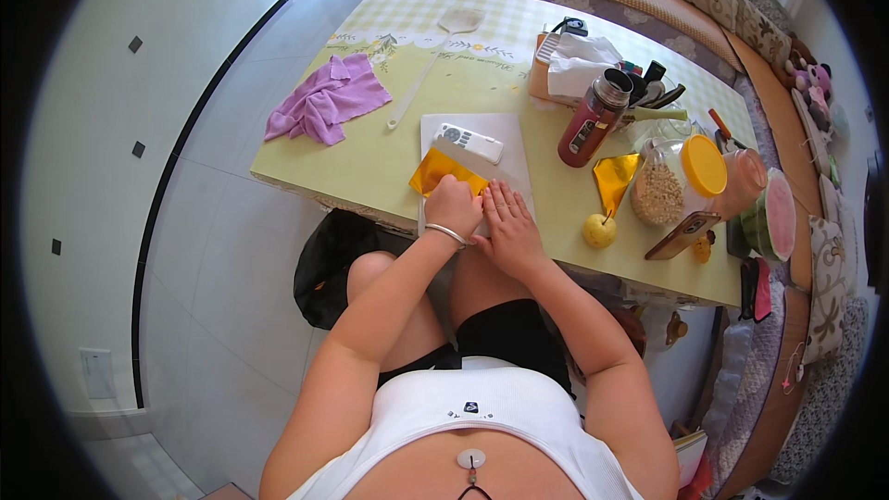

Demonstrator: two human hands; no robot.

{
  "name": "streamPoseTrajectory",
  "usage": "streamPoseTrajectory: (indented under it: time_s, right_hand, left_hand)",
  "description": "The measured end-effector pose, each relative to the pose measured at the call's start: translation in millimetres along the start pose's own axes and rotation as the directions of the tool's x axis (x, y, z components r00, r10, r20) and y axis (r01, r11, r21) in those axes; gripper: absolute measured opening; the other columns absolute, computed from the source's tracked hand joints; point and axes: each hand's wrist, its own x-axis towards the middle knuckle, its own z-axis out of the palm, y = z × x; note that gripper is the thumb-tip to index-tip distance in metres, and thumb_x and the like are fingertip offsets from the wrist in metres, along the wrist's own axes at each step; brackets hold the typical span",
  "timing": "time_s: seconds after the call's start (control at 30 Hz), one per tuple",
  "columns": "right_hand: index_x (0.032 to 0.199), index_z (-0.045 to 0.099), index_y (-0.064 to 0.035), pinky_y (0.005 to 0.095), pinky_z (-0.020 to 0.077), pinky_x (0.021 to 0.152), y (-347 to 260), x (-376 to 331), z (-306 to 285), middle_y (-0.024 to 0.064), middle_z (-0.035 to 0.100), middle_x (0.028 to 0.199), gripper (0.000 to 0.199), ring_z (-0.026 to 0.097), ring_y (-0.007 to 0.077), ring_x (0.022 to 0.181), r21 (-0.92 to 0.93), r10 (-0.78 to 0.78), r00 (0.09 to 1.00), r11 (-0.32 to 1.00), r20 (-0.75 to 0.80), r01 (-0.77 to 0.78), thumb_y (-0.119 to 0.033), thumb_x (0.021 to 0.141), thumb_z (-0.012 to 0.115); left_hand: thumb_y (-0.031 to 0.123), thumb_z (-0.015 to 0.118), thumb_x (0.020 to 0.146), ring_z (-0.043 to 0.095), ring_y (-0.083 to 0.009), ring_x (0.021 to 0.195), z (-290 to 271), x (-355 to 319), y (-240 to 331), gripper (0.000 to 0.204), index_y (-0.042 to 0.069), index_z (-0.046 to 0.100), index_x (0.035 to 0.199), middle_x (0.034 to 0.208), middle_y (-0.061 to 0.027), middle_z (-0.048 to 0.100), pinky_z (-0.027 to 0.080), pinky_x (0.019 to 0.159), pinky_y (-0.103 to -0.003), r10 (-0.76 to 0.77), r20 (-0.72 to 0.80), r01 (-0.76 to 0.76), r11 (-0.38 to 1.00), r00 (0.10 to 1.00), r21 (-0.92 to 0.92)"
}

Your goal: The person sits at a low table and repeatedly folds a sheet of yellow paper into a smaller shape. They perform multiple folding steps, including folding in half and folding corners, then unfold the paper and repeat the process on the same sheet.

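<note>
A sheet of shiny gold paper (438,169) lies at the near edge of the table, on top of a white sheet (516,143). My left hand (454,206) is curled closed at the gold paper's near right corner, gripping it; the fingertips are hidden under the hand. Right beside it, my right hand (509,230) rests flat with fingers stretched out, its fingertips by the gold paper's right end. Just beyond both hands, a white remote control (469,142) with round buttons lies on the white sheet, touching or close to the gold paper.
To the left lie a purple cloth (331,97) and a fly swatter (421,79). On the right stand a maroon flask (594,118), a tissue box (539,81), a yellow-lidded jar (659,193), a pear (599,231), a gold piece (615,180), a phone (682,235) and cut watermelon (770,215).
</note>
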Motion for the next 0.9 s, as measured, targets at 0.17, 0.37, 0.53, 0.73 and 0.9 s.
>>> streamPoseTrajectory:
  time_s: [0.17, 0.37, 0.53, 0.73, 0.9]
  right_hand:
    - [0.151, 0.038, 0.007, 0.0476, 0.0176, 0.125, -2, 0, -4, 0.0257, 0.03, 0.162, 0.089, 0.026, 0.0371, 0.152, 0.028, 0.001, 1.0, 1.0, 0.016, -0.001, -0.052, 0.09, 0.065]
    - [0.154, 0.039, -0.0031, 0.0507, 0.0172, 0.124, -3, 0, -5, 0.0267, 0.029, 0.162, 0.092, 0.024, 0.0401, 0.152, 0.042, 0.005, 0.999, 0.999, 0.039, -0.007, -0.055, 0.085, 0.07]
    - [0.155, 0.042, -0.0268, 0.0555, 0.0149, 0.123, -8, 1, -18, 0.0297, 0.023, 0.163, 0.089, 0.019, 0.0469, 0.152, 0.049, -0.032, 0.99, 0.998, 0.137, 0.025, -0.052, 0.078, 0.078]
    - [0.153, 0.044, -0.0381, 0.0581, 0.0138, 0.122, -3, 3, -27, 0.0318, 0.019, 0.163, 0.085, 0.017, 0.0505, 0.151, 0.073, -0.087, 0.973, 0.995, 0.215, 0.073, -0.049, 0.077, 0.081]
    - [0.148, 0.052, -0.0378, 0.0586, 0.0134, 0.122, 18, 4, -29, 0.0283, 0.021, 0.164, 0.074, 0.018, 0.0471, 0.152, 0.201, -0.197, 0.962, 0.967, 0.19, 0.159, -0.049, 0.079, 0.079]
  left_hand:
    - [0.028, 0.071, 0.083, 0.067, -0.0347, 0.081, -1, 0, 0, 0.026, 0.004, 0.073, 0.072, 0.087, -0.0175, 0.065, 0.055, 0.075, -0.045, 0.009, -0.006, -0.009, 1.0, 1.0, 0.006]
    - [0.028, 0.072, 0.081, 0.066, -0.0347, 0.079, -19, -6, -3, 0.025, 0.005, 0.071, 0.07, 0.085, -0.016, 0.064, 0.055, 0.072, -0.045, 0.059, 0.053, -0.064, 0.994, 0.997, 0.091]
    - [0.022, 0.071, 0.076, 0.063, -0.0339, 0.082, -52, -9, -31, 0.016, 0.006, 0.067, 0.075, 0.085, -0.0143, 0.061, 0.053, 0.07, -0.044, 0.395, 0.015, -0.395, 0.919, 0.918, -0.002]
    - [0.008, 0.063, 0.072, 0.06, -0.03, 0.099, -79, 2, -69, 0.019, 0.007, 0.065, 0.091, 0.098, -0.0097, 0.061, 0.046, 0.092, -0.044, 0.743, 0.0, -0.739, 0.665, 0.669, 0.109]
    - [0.012, 0.061, 0.079, 0.063, -0.0275, 0.098, -77, 10, -83, 0.016, 0.007, 0.067, 0.092, 0.101, -0.0088, 0.066, 0.048, 0.094, -0.043, 0.862, 0.008, -0.826, 0.482, 0.507, 0.292]
